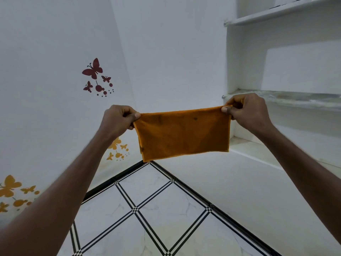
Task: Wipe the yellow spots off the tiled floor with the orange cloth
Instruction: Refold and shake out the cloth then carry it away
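Note:
The orange cloth (182,134) hangs stretched flat in the air in front of me, folded into a wide rectangle with a few dark marks on it. My left hand (118,119) pinches its top left corner and my right hand (247,111) pinches its top right corner. Below the cloth lies the tiled floor (156,209), white tiles with black striped borders. No yellow spots show on the part of the floor in view.
White walls meet in a corner behind the cloth. Dark red butterfly stickers (95,76) and orange butterfly stickers (11,193) decorate the left wall. Built-in white shelves (287,100) fill the right side, with a low ledge (258,154) near the floor.

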The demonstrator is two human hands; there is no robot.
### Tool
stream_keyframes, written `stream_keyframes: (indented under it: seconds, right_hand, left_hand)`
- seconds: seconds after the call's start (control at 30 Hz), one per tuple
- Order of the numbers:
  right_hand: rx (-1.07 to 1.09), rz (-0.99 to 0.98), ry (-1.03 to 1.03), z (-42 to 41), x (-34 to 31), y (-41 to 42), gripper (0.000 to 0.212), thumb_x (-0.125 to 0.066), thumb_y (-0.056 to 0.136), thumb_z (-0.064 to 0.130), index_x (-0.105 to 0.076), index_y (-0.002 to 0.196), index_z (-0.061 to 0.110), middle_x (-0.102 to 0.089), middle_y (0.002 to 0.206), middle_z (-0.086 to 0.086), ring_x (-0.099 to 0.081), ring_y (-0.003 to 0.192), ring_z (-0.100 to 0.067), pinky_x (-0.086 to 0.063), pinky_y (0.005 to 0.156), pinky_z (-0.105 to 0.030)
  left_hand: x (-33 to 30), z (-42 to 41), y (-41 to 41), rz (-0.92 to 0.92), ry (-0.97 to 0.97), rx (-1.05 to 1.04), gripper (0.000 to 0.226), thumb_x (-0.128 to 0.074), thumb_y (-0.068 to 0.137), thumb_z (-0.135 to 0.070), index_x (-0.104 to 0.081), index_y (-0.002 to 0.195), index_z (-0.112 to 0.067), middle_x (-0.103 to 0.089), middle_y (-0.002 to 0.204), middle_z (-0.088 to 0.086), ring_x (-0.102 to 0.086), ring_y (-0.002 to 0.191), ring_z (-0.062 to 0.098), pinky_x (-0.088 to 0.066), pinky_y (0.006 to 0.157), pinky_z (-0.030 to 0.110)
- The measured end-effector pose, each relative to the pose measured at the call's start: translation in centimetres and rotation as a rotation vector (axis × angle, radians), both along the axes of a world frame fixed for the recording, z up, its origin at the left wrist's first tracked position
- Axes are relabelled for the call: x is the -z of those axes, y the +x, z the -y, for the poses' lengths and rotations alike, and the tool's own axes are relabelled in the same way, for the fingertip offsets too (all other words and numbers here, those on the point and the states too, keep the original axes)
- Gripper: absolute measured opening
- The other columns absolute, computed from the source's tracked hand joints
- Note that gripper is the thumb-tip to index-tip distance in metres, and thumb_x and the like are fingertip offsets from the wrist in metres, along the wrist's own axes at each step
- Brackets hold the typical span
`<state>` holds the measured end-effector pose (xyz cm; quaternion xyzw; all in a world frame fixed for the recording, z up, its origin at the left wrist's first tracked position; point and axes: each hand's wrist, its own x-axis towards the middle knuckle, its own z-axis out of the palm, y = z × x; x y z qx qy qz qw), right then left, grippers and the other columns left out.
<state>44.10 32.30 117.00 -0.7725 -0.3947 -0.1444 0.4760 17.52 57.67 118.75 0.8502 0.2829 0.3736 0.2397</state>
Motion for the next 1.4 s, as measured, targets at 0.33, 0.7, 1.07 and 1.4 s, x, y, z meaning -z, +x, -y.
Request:
stream_keyframes:
  seconds: [0.33, 0.7, 1.07, 1.4]
  right_hand:
    - [-0.250, -0.261, 0.103, 0.6, -2.6, -0.2, 0.031, -0.047, 0.107, 0.039, -0.057, 0.092, 0.014, -0.059, 0.082, -0.004, -0.063, 0.076, -0.020, -0.056, 0.062, -0.033]
    - [-0.067, -0.470, 0.021, -2.5, 3.0, -0.9, 0.023, -0.063, 0.100, 0.034, -0.062, 0.104, 0.012, -0.061, 0.108, -0.009, -0.060, 0.086, -0.022, -0.046, 0.059, -0.026]
    - [-0.380, -0.820, 0.142, -3.0, 1.6, -5.6, 0.053, -0.038, 0.109, 0.045, -0.067, 0.108, 0.001, -0.075, 0.093, -0.020, -0.078, 0.074, -0.034, -0.066, 0.071, -0.045]
    - [-0.180, -0.904, 0.427, 2.8, 7.1, -3.7, 0.045, -0.055, 0.100, 0.049, -0.071, 0.105, 0.007, -0.074, 0.113, -0.022, -0.074, 0.090, -0.027, -0.062, 0.082, -0.039]
  left_hand:
    - [-2.4, 1.7, 1.8, 0.277, -0.322, 0.116, 0.031, -0.040, 0.105, -0.042, -0.060, 0.103, -0.018, -0.062, 0.103, 0.008, -0.064, 0.096, 0.021, -0.056, 0.082, 0.037]
    - [4.3, 1.7, 5.9, 0.088, -0.859, 0.041, 0.044, -0.078, 0.084, -0.017, -0.063, 0.119, 0.006, -0.071, 0.094, 0.015, -0.072, 0.079, 0.023, -0.062, 0.070, 0.033]
    - [3.6, 11.2, 10.8, -0.039, -0.536, 0.312, 0.036, -0.075, 0.083, -0.047, -0.077, 0.097, -0.014, -0.078, 0.093, 0.005, -0.074, 0.090, 0.019, -0.060, 0.085, 0.036]
    - [1.1, 14.9, 7.3, 0.106, -0.509, 0.440, 0.023, -0.073, 0.089, -0.028, -0.074, 0.110, -0.019, -0.074, 0.106, 0.010, -0.071, 0.100, 0.023, -0.061, 0.085, 0.037]
